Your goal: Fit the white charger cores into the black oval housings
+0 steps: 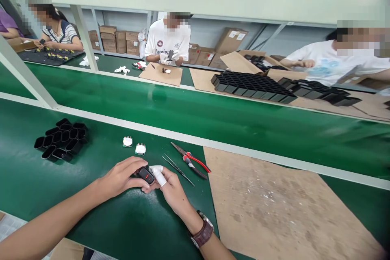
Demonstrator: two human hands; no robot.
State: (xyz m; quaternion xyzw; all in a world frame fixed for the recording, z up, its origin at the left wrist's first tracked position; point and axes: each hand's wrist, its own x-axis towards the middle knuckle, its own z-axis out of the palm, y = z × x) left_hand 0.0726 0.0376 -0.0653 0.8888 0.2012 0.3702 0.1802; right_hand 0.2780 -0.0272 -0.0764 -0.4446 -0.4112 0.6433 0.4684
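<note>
Between my two hands is a small black oval plastic housing [146, 175] with red marks on its face. My left hand [129, 174] grips its left side, thumb below and fingers above. On the other side my right hand [169, 185], with white covers on the thumb and a finger, closes on the same housing. Just beyond lie two small circuit boards topped with white material, one board [140, 148] nearer and another board [127, 141] to its left. Tweezers [179, 169] and red-and-black long-nose pliers [191, 160] rest right of my hands.
Several black oval shells [62, 138] stand grouped at the left on the green bench. A stained cardboard sheet [274, 207] covers the right side. Past a pale rail [137, 129], co-workers sit at a far bench with a block of black shells [252, 85]. A slanted post [27, 73] rises at left.
</note>
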